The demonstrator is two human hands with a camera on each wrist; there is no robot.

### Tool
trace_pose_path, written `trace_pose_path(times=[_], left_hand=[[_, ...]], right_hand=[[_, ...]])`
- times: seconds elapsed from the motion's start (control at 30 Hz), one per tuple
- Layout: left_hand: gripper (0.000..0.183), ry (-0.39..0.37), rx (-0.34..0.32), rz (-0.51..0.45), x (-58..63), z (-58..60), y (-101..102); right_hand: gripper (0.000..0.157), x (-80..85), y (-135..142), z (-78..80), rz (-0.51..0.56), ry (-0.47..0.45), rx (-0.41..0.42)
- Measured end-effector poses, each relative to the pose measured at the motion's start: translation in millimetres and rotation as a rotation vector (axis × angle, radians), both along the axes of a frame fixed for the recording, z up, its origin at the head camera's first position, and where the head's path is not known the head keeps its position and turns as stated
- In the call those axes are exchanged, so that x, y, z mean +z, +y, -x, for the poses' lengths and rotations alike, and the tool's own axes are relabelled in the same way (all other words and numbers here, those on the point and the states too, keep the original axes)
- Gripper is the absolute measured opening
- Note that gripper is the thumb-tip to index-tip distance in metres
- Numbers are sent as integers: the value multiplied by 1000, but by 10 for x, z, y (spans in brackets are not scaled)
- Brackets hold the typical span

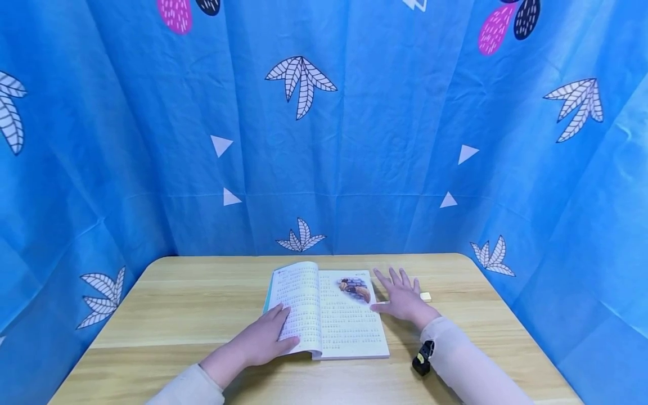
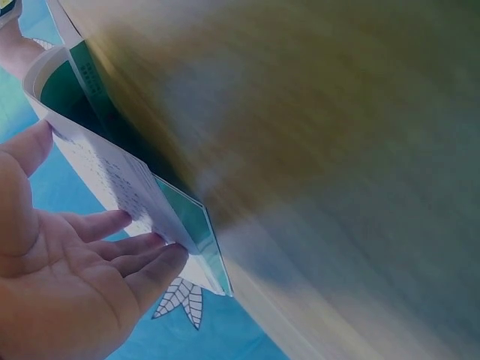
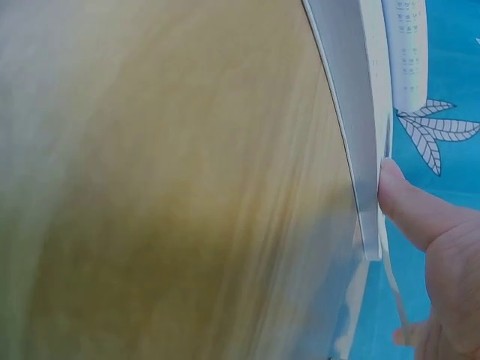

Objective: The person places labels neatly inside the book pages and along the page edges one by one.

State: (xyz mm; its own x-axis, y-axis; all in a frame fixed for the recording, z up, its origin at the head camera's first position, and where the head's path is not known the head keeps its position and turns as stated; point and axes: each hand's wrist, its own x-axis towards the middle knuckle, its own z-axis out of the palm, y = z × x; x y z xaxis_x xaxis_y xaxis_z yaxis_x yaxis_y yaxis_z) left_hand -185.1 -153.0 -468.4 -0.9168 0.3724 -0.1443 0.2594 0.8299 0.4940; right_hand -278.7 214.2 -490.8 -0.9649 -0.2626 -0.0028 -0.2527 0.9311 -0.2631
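An open book (image 1: 349,326) with printed text lies on the wooden table, a coloured picture on its right page. My left hand (image 1: 260,340) rests on the left page, fingers spread and nearly straight. In the left wrist view the fingertips of that hand (image 2: 82,277) touch the page, which bulges up over a green cover (image 2: 184,210). Beside the right page is my right hand (image 1: 402,298), fingers spread towards the back of the table. Its thumb touches the book's right edge in the right wrist view, where part of the hand (image 3: 454,262) is cut off.
A small pale block (image 1: 425,296) sits on the table just right of my right hand. A black device (image 1: 423,358) is strapped on the right sleeve. Blue patterned curtain (image 1: 324,169) hangs behind and on both sides of the wooden table (image 1: 192,304).
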Motion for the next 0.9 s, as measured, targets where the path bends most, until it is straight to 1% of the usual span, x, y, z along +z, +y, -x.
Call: trace_pose_path(times=[0.27,0.57,0.73,0.9], left_hand=[[85,0,-1,12,-24,18,1],[85,-3,9,12,0,7,7],[85,-2,13,16,19,3,11],[84,-6,12,13,2,8,9]], right_hand=[[100,-38,-4,35,5,-23,-17],[94,6,-28,64,31,-42,-35],[90,1,-35,61,19,-46,-34],[86,-7,-33,56,-6,-48,-41]])
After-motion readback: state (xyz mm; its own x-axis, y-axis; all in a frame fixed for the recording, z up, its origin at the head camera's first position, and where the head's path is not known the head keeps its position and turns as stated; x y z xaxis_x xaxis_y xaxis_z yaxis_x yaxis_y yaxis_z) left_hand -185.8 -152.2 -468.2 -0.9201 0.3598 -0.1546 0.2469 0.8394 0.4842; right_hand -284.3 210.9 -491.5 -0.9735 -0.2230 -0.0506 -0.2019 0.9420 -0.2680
